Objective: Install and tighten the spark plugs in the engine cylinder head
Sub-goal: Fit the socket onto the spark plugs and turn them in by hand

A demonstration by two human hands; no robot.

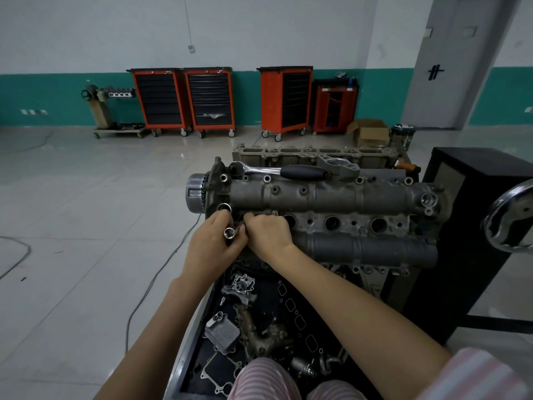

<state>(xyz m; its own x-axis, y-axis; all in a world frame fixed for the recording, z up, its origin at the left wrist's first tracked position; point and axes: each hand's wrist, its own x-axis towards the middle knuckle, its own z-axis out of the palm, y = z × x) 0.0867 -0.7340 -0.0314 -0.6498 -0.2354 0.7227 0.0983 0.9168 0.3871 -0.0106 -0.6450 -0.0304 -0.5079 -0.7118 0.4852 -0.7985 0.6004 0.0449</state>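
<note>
Spark plugs themselves cannot be made out; whatever the right hand (269, 230) is working sits hidden under its curled fingers, at the first plug well of the grey cast-metal engine cylinder head (331, 209). Whether those fingers pinch a plug or only press at the well, I cannot tell. The left hand (216, 241), touching the right, is wrapped round a shiny chrome deep socket (230, 232) whose open end faces the camera. Three more dark round plug wells (332, 223) lie bare along the head to the right. A chrome ratchet wrench with a black handle (291, 170) rests on top of the head, well apart from both hands.

A plug would likely be light and stiff, with a brittle ceramic body and fine threads that cross easily, so it is best held by the upper end, lowered straight and started by fingers before the socket goes on. Below the head, a black parts tray (199, 362) holds loose castings and gaskets.
</note>
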